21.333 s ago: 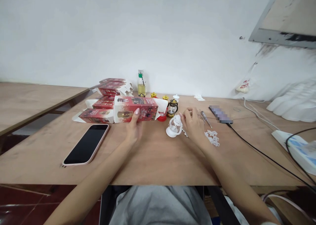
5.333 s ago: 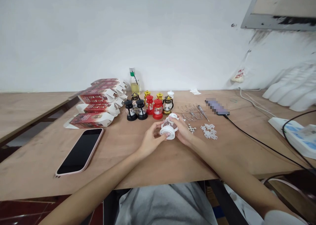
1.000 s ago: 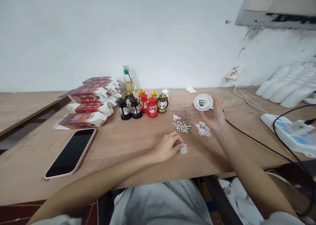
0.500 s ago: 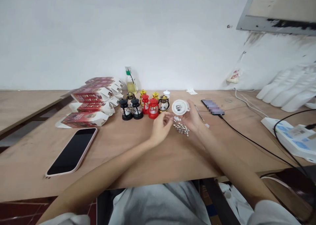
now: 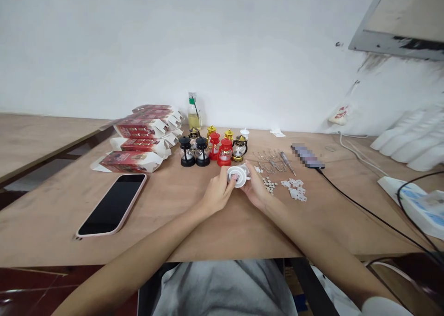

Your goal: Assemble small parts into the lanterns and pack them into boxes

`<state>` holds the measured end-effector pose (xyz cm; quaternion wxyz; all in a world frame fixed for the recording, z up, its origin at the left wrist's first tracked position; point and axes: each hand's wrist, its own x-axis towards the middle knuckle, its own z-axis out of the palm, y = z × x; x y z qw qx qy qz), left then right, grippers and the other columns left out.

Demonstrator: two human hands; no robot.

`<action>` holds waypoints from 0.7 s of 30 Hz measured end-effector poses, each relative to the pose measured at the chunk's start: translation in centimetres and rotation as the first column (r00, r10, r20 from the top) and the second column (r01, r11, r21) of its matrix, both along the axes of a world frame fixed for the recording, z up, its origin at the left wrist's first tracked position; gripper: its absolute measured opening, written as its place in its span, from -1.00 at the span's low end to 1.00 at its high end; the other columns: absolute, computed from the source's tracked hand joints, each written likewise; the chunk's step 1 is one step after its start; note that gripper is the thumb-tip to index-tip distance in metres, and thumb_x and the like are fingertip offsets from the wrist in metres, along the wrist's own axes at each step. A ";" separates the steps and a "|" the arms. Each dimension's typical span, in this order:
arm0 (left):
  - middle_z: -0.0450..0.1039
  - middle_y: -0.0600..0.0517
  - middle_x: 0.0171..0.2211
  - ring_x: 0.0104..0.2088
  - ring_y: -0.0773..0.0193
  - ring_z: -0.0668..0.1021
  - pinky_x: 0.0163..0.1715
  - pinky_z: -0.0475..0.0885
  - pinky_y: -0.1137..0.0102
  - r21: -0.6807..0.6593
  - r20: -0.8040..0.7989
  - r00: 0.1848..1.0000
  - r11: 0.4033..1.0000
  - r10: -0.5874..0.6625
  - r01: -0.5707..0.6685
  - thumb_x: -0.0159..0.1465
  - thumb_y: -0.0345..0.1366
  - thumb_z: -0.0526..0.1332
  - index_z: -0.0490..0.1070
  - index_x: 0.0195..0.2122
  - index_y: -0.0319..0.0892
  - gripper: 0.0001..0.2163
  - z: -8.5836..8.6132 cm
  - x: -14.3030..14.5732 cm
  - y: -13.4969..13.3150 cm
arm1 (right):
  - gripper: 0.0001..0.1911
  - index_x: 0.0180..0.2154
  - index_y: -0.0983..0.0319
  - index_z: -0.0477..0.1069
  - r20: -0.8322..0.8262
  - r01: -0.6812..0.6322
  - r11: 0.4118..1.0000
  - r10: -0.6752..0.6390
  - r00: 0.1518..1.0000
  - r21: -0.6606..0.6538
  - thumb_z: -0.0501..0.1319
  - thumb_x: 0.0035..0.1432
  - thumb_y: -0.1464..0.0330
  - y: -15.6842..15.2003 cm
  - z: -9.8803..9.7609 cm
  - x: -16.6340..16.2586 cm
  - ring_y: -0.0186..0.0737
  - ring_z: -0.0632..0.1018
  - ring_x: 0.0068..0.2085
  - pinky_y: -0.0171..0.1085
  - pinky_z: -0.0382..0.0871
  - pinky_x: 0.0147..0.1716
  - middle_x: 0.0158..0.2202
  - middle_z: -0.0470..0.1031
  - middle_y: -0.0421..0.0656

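Observation:
A small white lantern (image 5: 240, 182) is turned with its round base towards me, above the table. My right hand (image 5: 257, 189) is closed around its body from the right. At the left side of the base, my left hand (image 5: 218, 189) grips the rim, its thumb pressed into the middle of the base. What lies under the thumb is hidden. Beside my right hand are button cells (image 5: 269, 185) and small white plastic pieces (image 5: 296, 191). Bent wire handles (image 5: 272, 163) and a screwdriver (image 5: 287, 162) lie just beyond.
Finished-looking lanterns in black (image 5: 202, 151), red (image 5: 225, 152) and gold stand behind my hands. Red boxes (image 5: 130, 161) are stacked at left, near a phone (image 5: 113, 205). A bottle (image 5: 194, 114) stands by the wall. Another phone (image 5: 307, 156), its cable and a power strip (image 5: 411, 200) are right.
The lantern has come lower and nearer, and my left hand has moved onto its base. Wire handles and white pieces, formerly covered by my right arm, now show. The view has shifted slightly.

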<state>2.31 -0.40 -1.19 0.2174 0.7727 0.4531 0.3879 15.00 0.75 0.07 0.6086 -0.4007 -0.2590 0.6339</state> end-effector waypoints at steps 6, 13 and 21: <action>0.49 -0.13 -0.18 -0.26 0.08 0.56 -0.26 0.38 0.29 0.044 -0.117 0.993 0.999 -0.014 0.019 0.36 -0.21 -0.12 0.14 0.02 -0.19 -0.72 0.7 -0.2 -0.6 | -0.62 -0.40 0.18 0.30 0.064 0.036 0.999 -0.038 0.997 0.039 0.34 -0.16 0.10 -0.4 0.3 -0.1 -0.27 0.51 -0.39 -0.34 0.39 -0.47 -0.48 0.49 -0.29; 0.50 -0.09 -0.30 -0.31 0.05 0.57 -0.30 0.39 0.29 -0.004 -0.148 0.989 1.000 0.004 -0.005 0.29 -0.29 -0.03 0.19 -0.05 -0.18 -0.77 0.9 -0.2 -0.7 | -0.58 -0.26 0.14 0.26 0.152 0.116 0.988 -0.130 0.980 0.098 0.34 -0.13 0.14 -0.1 -0.4 0.1 -0.27 0.53 -0.38 -0.33 0.42 -0.49 -0.35 0.50 -0.27; 0.47 -0.14 -0.23 -0.24 0.02 0.55 -0.23 0.40 0.20 -0.016 -0.199 0.979 0.999 0.046 -0.050 0.26 -0.35 -0.02 0.22 -0.11 -0.19 -0.81 0.4 0.1 -0.4 | -0.56 -0.21 0.14 0.20 0.228 0.185 0.978 -0.203 0.952 0.095 0.33 -0.10 0.19 0.1 -1.0 -0.1 -0.30 0.54 -0.31 -0.35 0.46 -0.41 -0.31 0.47 -0.28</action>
